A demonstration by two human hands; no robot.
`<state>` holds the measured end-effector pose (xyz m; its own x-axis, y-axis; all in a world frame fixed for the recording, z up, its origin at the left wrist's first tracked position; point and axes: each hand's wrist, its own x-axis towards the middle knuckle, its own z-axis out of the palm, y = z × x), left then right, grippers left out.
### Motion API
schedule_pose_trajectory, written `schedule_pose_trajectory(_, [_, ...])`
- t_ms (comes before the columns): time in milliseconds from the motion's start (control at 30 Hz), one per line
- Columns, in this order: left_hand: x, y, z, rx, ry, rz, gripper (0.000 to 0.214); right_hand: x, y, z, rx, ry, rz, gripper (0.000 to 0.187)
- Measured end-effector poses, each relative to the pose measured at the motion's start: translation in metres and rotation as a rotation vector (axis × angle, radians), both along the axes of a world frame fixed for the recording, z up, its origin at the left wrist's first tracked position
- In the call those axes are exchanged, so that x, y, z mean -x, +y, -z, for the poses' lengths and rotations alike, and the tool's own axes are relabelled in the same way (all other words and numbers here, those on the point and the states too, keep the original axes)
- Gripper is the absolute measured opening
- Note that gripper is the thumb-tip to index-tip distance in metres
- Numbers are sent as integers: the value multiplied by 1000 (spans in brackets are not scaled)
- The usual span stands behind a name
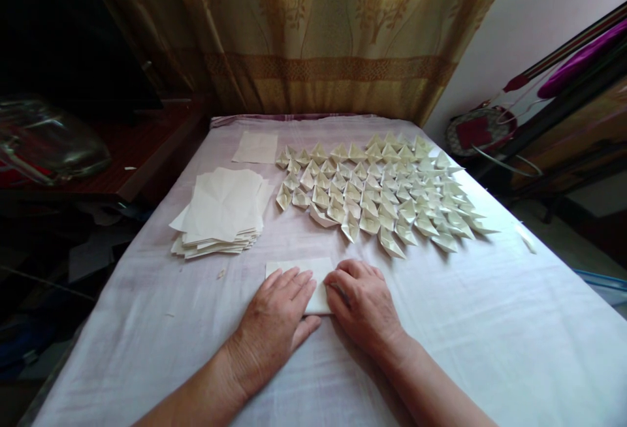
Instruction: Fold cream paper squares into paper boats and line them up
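Observation:
A folded sheet of white paper [317, 293] lies on the cloth in front of me, its long side running left to right. My left hand [279, 309] rests flat on its left part, fingers stretched out and thumb apart. At the paper's right end is my right hand [362, 303], its fingers curled and pressed against the edge. A small dark patch shows between that thumb and forefinger; I cannot make out what it is. Beyond my hands, many small folded paper boats [369, 202] stand in close rows. A stack of paper sheets [225, 208] sits to the left.
A single sheet [255, 147] lies flat behind the stack. White cloth [490, 348] covers the table. Small scraps [221, 274] lie near the stack, and a thin white piece [526, 239] near the right edge. A curtain [313, 35] hangs behind; a dark wooden cabinet [147, 153] stands left.

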<state>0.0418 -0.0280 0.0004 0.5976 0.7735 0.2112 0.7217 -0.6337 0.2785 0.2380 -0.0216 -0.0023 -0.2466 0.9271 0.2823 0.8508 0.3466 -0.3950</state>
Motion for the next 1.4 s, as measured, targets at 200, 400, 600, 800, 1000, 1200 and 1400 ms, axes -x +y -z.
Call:
schedule_pose_trajectory(200, [-1, 10, -12, 115, -48, -22, 32, 4, 5, -4, -87, -46, -20, 16])
schedule_pose_trajectory(400, [-2, 20, -13, 194, -83, -62, 26, 9, 6, -1, -35, -68, 15, 12])
schedule_pose_trajectory(600, [0, 18, -10, 175, -83, -54, 28, 8, -3, -2, -9, -68, -1, 20])
schedule_pose_trajectory(800, [4, 18, -8, 199, -79, -33, 35, 7, -9, -3, 14, -77, 6, 30])
schedule_pose_trajectory(1000, [8, 19, -8, 222, -56, -10, 41, -3, -13, -6, 93, -34, -28, 29])
schedule_pose_trajectory(1200, [7, 18, -12, 219, -49, -12, 39, -21, -16, -5, 122, 42, -56, 25])
schedule_pose_trajectory(1400, [-14, 8, -20, 143, 5, -148, 30, -23, -17, -1, 100, 58, -58, 26])
